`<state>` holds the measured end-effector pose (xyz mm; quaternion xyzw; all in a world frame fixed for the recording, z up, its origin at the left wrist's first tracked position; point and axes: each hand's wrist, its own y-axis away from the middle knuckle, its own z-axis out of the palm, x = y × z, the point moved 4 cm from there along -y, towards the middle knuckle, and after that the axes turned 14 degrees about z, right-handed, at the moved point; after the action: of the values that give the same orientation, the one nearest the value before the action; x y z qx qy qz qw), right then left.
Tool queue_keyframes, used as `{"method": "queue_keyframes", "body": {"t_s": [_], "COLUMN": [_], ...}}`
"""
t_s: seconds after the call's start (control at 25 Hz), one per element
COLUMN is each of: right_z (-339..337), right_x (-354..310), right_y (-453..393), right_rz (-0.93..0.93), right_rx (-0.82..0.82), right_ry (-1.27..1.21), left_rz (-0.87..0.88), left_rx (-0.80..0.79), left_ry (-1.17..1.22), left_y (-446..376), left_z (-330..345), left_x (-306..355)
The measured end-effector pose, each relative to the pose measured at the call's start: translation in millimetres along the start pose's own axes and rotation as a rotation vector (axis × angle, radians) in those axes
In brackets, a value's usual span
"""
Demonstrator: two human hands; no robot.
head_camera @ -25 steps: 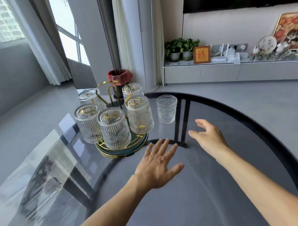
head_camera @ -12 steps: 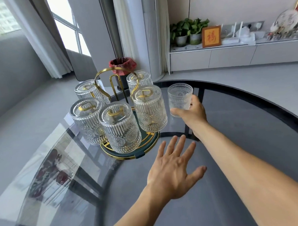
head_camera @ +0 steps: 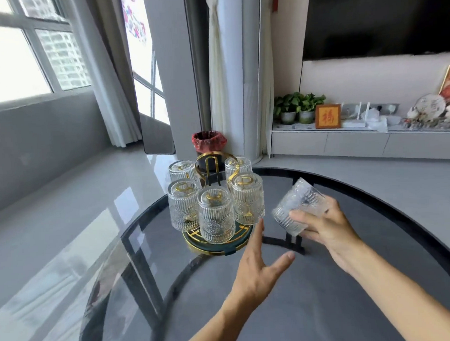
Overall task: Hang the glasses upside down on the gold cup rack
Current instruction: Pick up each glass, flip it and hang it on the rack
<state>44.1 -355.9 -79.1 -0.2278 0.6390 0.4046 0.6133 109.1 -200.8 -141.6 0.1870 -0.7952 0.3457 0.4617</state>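
Note:
The gold cup rack (head_camera: 210,159) stands on a round green and gold base (head_camera: 217,246) on the glass table. Several ribbed glasses hang upside down on it, the nearest one (head_camera: 215,217) at the front. My right hand (head_camera: 324,225) grips one more ribbed glass (head_camera: 296,208), lifted off the table and tilted on its side, just right of the rack. My left hand (head_camera: 256,269) is open, its fingertips reaching up beside the rack's base and the right front glass (head_camera: 248,201).
The dark round glass table (head_camera: 352,280) has a black rim curving along the right. Behind the rack stands a bin with a red bag (head_camera: 208,141) on the floor. A low white cabinet (head_camera: 359,144) with plants and ornaments lines the far wall.
My right hand took hold of the loose glass, lifted it off the table and tipped it sideways. My left hand moved forward towards the rack's base.

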Motion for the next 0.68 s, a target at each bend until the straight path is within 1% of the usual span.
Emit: {"method": "queue_keyframes", "body": {"t_s": [0.08,0.2,0.28,0.36,0.4,0.44,0.48,0.52,0.56,0.6,0.64,0.68], "right_z": [15,50,74,94,102,108,112,115,117,122,131,143], "right_x": [-27,-50,-60,-69,-74,-81,-89,-98,-106,-114,-119,-119], "right_y": [30,60,72,78,77,73,66,59,51,43,34,24], "right_rz": [-0.044,-0.049,-0.048,-0.035,-0.020,-0.006,-0.016,-0.065,-0.142,-0.249,-0.363,-0.443], "right_rx": [-0.137,-0.279,-0.372,-0.463,-0.481,-0.456,-0.375,-0.247,-0.096,0.027,0.082,0.088], "right_ry": [-0.041,-0.051,-0.068,-0.113,-0.145,-0.172,-0.165,-0.083,0.074,0.286,0.527,0.756], "left_rz": [0.035,0.173,0.209,0.218,0.222,0.226,0.228,0.226,0.222,0.218,0.212,0.202], "left_rx": [0.148,0.270,0.355,0.405,0.436,0.473,0.509,0.541,0.566,0.587,0.601,0.605], "left_ry": [0.175,0.297,0.413,0.453,0.449,0.433,0.410,0.376,0.330,0.272,0.203,0.126], "left_y": [11,17,14,11,11,9,4,-2,-10,-20,-34,-49], "left_z": [-13,-40,-67,-95,-110,-127,-145,-162,-179,-196,-213,-227], "left_x": [23,64,91,109,115,119,122,125,127,129,129,129]}}
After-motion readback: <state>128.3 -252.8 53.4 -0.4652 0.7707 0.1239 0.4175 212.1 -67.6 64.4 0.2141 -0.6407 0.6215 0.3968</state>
